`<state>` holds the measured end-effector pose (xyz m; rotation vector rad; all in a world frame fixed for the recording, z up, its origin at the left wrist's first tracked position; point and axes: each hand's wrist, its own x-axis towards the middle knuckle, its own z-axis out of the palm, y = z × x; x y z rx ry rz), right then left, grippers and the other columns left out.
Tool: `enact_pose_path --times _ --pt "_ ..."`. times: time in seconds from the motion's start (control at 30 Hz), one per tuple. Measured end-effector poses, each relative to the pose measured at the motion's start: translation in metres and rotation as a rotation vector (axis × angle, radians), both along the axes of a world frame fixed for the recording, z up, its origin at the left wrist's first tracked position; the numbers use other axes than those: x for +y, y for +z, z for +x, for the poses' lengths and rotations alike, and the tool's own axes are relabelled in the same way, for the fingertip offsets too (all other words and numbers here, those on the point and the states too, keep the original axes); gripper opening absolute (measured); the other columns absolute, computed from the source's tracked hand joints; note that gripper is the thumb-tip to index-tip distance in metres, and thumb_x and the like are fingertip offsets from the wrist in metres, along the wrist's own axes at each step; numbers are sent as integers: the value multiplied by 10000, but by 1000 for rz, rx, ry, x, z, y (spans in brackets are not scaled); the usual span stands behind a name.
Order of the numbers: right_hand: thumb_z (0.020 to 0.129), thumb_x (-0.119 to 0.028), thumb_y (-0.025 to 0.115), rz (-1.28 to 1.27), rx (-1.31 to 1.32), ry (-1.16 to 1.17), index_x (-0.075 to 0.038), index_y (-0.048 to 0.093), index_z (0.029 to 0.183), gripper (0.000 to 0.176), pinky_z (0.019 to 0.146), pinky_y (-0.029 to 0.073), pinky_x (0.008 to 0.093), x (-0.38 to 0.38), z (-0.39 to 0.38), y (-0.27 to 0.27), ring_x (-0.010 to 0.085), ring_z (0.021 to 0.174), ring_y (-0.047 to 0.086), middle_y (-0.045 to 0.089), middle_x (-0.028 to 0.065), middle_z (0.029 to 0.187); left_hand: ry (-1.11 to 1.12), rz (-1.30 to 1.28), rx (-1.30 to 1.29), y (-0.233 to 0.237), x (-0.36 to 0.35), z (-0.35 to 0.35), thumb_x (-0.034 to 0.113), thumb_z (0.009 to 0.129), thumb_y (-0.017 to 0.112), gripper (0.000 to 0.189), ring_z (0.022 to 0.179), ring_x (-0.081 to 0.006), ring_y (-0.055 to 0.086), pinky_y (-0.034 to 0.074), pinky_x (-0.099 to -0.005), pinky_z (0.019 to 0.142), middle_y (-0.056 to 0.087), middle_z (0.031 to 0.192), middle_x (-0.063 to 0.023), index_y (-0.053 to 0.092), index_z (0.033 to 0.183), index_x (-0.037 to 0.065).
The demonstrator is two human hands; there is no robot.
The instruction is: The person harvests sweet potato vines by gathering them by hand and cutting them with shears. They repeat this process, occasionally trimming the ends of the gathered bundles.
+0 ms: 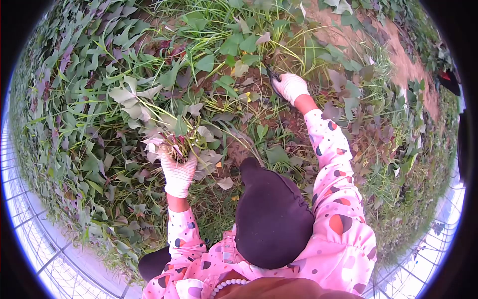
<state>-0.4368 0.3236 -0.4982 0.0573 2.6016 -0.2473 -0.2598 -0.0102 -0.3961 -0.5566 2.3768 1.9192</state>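
My left hand (178, 174), in a white ribbed glove, is closed around a bunch of cut leafy vine stems (179, 144). Their cut ends show above the fingers, and pale leaves fan out to the upper left. Farther forward, my right hand (291, 88), gloved the same way, grips dark-handled scissors (273, 78). The blades point away from me into the low growth, and their tips are hidden among stems. Green lobed vine leaves (239, 45) and long grass (294, 55) surround the scissors.
Dense vines (79, 129) cover the ground on the left. Bare reddish soil (398, 55) runs along the upper right. My dark-clad knee (274, 214) rises between my arms. A dark and red object (448, 81) shows at the right edge.
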Motion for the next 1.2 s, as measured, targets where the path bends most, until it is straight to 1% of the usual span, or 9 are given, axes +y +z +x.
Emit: enact_pose_path --times 0.13,0.23,0.27,0.33,0.4,0.43,0.53,0.7,1.2 --pt "860 -455 491 -118 54 -45 -22 680 883 473 765 489 442 20 16 -44 382 809 626 645 228 829 -41 -108 39 -12 -6 2 -9 718 732 478 907 -138 580 483 -274 793 585 1032 -63 484 1125 25" --pt "808 -341 666 -752 36 -701 -11 675 882 338 647 474 322 36 26 -69 198 658 614 675 120 745 -58 -115 37 -12 -5 2 -7 720 731 476 898 -137 584 483 -272 793 590 1022 -62 485 1126 25" --pt "813 -336 677 -857 263 -671 -10 668 863 330 592 454 298 39 26 -76 118 623 559 666 56 713 -58 -96 27 -11 -4 1 -11 727 727 469 903 -137 588 485 -270 799 594 1023 -62 485 1127 25" --pt "802 -326 681 -883 662 -476 -29 649 864 305 562 446 332 25 14 -43 183 575 565 640 73 683 -63 -65 -6 -6 -3 1 -26 738 713 463 913 -137 591 488 -269 810 597 1030 -63 481 1135 26" --pt "783 -292 682 -318 715 -4 -73 641 908 255 573 457 380 29 -7 -23 275 598 583 606 97 677 -67 -28 -35 -2 1 -1 -40 749 700 458 924 -138 594 491 -268 821 601 1038 -65 477 1143 27" --pt "754 -245 677 -375 892 245 -110 631 921 220 601 471 419 23 -19 -11 336 659 590 594 123 710 -67 9 -43 0 4 -2 -58 758 684 457 937 -140 594 495 -269 831 600 1052 -66 472 1153 29" --pt "754 -135 628 -186 669 465 -96 636 951 201 701 497 426 8 -61 -8 330 756 630 639 135 806 -83 39 -44 -1 7 -3 -95 772 651 461 943 -146 596 505 -277 841 597 1065 -67 460 1170 35" --pt "779 -15 551 134 200 265 -103 583 1121 355 846 483 436 31 -96 -24 334 999 622 645 175 1062 -65 23 -71 -5 2 3 -105 768 642 448 938 -147 590 509 -274 831 585 1050 -68 467 1154 41" --pt "769 -223 632 186 122 169 -95 618 962 232 766 503 444 65 -49 -14 354 876 635 663 167 931 -68 10 -13 7 -3 17 -22 743 731 386 860 -120 596 495 -262 766 612 971 -36 523 1062 39"
